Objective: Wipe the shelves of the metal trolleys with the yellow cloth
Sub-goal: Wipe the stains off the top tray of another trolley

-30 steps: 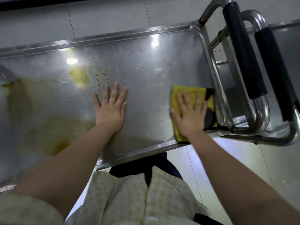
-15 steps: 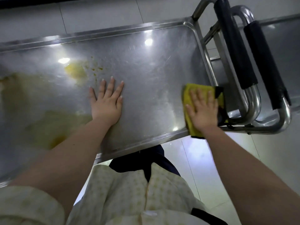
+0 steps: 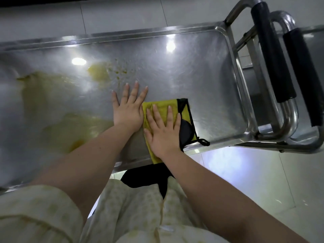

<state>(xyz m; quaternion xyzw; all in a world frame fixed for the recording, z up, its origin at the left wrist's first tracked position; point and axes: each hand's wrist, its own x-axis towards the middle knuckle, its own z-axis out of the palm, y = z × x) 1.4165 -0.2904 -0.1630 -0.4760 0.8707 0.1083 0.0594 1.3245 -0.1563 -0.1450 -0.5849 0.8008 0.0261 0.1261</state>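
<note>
Right grip point(image 3: 163, 135), fingers straight, presses the cloth point(image 3: 163, 103) onto the shelf point(image 3: 201, 76); left grip point(image 3: 128, 111) lies flat just beside it, empty.

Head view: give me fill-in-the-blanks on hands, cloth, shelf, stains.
The cloth under the right hand is ____.
The left hand lies flat on the shelf, holding ____.
The stains lie to the ____ of both hands.
The handles have ____ grips.
Missing: yellow; nothing; left; black.
</note>
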